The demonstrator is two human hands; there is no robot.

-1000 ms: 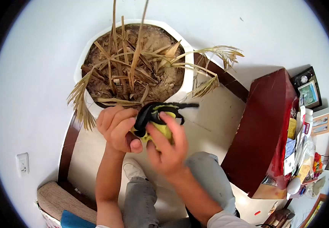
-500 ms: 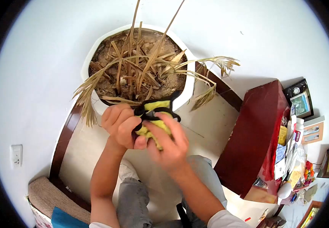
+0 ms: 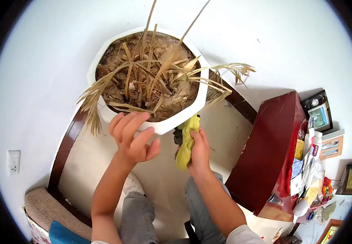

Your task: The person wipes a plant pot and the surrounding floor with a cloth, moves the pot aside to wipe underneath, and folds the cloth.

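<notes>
My left hand [image 3: 133, 138] is raised at the near rim of a white planter [image 3: 202, 95], its fingers apart and nothing in them. To its right, my right hand [image 3: 199, 152] grips a yellow-green and black glove [image 3: 187, 142], which hangs just below the planter's front right edge. Dry brown stalks [image 3: 143, 77] stand in the planter's soil, and withered fronds droop over both sides.
On the right is a dark red cabinet [image 3: 261, 154], its top crowded with papers, bottles and a framed picture [image 3: 319, 116]. A brown cushioned seat [image 3: 58, 209] with a blue cloth [image 3: 66, 234] is at lower left. A wall socket [image 3: 13, 162] is on the left.
My left hand has let go of the glove and opened. The glove has moved right and down in my right hand, away from my left hand.
</notes>
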